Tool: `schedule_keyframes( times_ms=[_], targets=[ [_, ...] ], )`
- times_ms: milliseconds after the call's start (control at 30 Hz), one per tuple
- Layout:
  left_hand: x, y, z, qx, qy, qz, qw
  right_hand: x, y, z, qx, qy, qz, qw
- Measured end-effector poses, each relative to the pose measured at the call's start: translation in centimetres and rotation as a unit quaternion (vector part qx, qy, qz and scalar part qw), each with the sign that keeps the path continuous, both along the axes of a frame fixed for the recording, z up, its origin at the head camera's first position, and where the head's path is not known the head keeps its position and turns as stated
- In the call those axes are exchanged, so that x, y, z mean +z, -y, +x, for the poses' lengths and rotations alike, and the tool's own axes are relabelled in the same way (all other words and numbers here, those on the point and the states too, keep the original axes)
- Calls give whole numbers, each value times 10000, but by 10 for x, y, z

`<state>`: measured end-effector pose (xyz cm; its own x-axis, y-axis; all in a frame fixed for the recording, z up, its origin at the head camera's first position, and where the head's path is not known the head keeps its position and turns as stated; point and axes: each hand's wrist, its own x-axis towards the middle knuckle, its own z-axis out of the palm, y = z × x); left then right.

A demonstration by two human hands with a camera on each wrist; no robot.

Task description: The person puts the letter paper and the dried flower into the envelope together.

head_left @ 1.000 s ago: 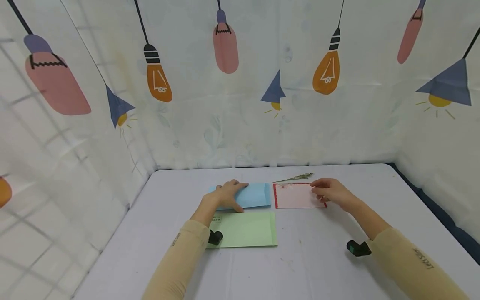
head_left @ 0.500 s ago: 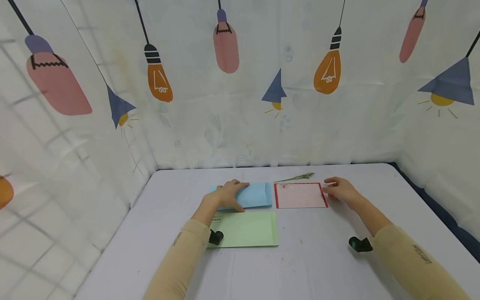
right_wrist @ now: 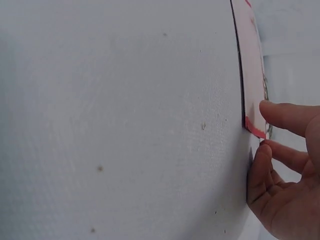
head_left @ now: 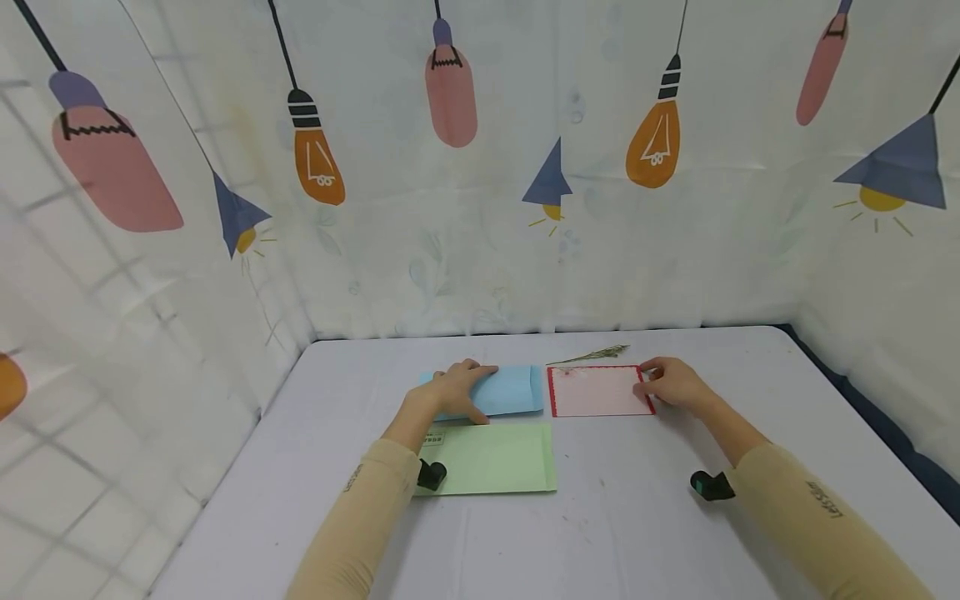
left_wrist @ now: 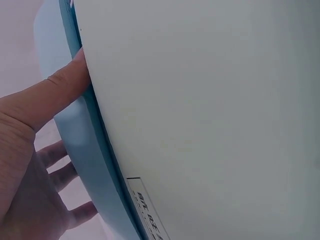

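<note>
Lying nearest you on the white tabletop (head_left: 637, 533): pale green paper envelope (head_left: 498, 462), flat. Just beyond it, your left hand (head_left: 453, 390), fingers spread, rests on a light-blue paper envelope (head_left: 517, 394). To its right lies a pink, red-bordered rectangular card (head_left: 596, 393); your right hand (head_left: 672, 385) is at its right edge, thumb and forefinger looking apart; grip, cannot tell. Card looks light, thin, bendable; likely best pinched gently there. Farther off, a dried green sprig (head_left: 611, 352).

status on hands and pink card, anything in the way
Left hand on blue envelope. Right hand at right edge of pink card. Card on table. Dried sprig just beyond card's far edge.
</note>
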<state>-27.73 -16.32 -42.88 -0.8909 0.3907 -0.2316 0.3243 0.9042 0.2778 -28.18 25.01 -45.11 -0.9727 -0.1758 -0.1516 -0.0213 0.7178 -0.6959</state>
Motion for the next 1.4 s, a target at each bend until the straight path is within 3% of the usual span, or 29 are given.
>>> schedule_keyframes(
  times_ms=[300,500,1067,1400],
  targets=[
    [3,-2,2,57,22,-27,10000,-10,-2,-11,350,-181,481,9981],
    [0,-1,1,5,57,21,10000,-6,-1,-8,410,-201,535,9975],
    [0,0,1,-37,-2,4,10000,-12,2,-4,97,-607,179,9979],
    [-1,0,0,-48,-38,84,9999,-10,-2,-2,-56,-362,-388,9986]
  ],
)
